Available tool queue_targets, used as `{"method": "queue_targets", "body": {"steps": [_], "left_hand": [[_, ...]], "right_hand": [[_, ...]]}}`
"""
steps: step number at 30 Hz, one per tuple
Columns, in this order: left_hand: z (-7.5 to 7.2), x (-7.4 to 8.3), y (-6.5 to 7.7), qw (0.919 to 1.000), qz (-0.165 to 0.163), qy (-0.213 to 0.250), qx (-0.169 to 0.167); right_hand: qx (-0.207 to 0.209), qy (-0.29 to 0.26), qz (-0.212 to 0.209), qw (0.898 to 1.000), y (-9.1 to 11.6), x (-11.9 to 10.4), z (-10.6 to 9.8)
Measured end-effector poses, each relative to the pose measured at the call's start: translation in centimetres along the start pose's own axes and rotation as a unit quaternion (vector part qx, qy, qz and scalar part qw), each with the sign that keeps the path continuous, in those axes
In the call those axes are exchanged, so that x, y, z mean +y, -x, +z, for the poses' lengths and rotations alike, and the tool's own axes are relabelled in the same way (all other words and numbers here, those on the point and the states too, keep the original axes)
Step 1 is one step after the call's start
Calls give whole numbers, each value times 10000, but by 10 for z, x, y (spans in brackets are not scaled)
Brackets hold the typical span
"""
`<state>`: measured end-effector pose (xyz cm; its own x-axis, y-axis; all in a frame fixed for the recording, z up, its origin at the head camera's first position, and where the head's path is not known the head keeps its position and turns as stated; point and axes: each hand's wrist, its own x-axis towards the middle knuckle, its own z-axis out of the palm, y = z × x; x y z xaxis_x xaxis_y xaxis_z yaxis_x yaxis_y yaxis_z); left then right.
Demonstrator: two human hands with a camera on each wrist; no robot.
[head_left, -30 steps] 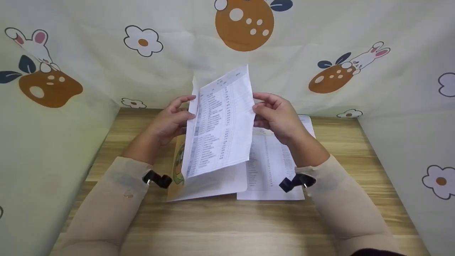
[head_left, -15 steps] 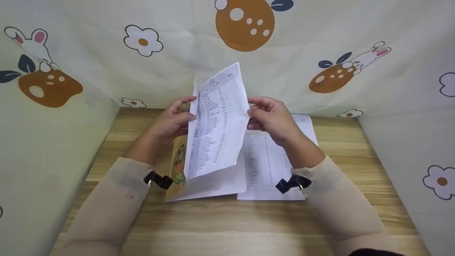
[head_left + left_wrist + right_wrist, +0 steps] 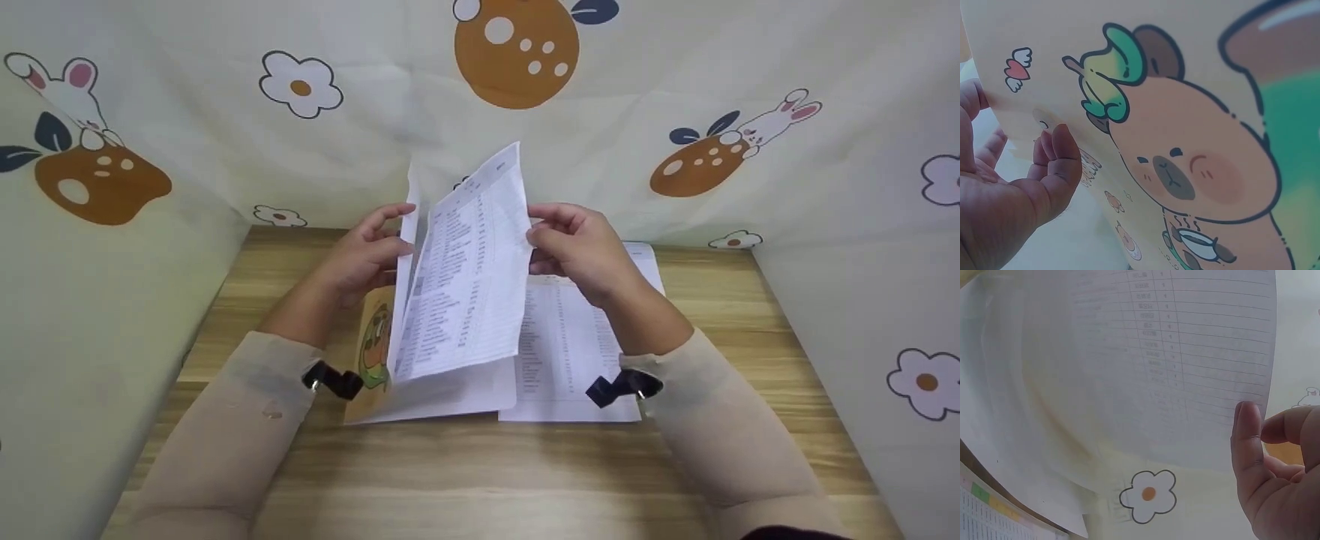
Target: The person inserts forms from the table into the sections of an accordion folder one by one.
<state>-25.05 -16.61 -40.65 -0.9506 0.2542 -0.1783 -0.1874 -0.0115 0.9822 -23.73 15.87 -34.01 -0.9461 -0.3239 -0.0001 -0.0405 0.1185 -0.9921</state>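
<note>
In the head view, a folder (image 3: 373, 352) with an orange cartoon cover stands tilted and partly spread above the table. The left wrist view shows a capybara on its cover (image 3: 1185, 152). My left hand (image 3: 365, 255) grips the folder's white left edge, index finger and thumb apart along it. My right hand (image 3: 581, 244) pinches the right edge of a white printed sheet (image 3: 472, 270), which slants up in front of the folder. In the right wrist view, thumb and finger meet at the edge of this sheet (image 3: 1224, 343). The sheet's lower left edge is close against the folder.
Another printed sheet (image 3: 562, 345) lies flat under the right wrist on the wood-grain table (image 3: 480, 480). A patterned cloth (image 3: 390, 97) with rabbits, flowers and orange fruits rises behind the table and on both sides. Black wrist mounts (image 3: 334, 379) sit on the sleeves.
My right hand shifted slightly left with the sheet, then back right. A gap has opened between the sheet's upper left side and the folder's edge. My left hand has hardly moved.
</note>
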Motion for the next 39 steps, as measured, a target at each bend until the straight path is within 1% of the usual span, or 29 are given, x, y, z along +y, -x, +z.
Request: {"method": "queue_targets", "body": {"steps": [5, 13, 19, 24, 35, 39], "left_hand": [[1, 0, 0, 10000, -13, 18, 19], [-1, 0, -2, 10000, -55, 58, 56], [-1, -2, -2, 9998, -14, 201, 15], [-1, -3, -3, 9996, 12, 268, 2], [0, -4, -2, 9998, 33, 217, -35], [0, -4, -2, 9995, 26, 309, -31]], "right_hand": [[-109, -40, 49, 9999, -7, 8, 5], [-86, -211, 389, 9990, -19, 20, 16], [-101, -318, 621, 9975, -26, 32, 29], [-153, -290, 665, 9972, -29, 40, 37], [-185, -422, 831, 9955, -31, 53, 50], [-181, -371, 852, 9955, -31, 56, 54]]}}
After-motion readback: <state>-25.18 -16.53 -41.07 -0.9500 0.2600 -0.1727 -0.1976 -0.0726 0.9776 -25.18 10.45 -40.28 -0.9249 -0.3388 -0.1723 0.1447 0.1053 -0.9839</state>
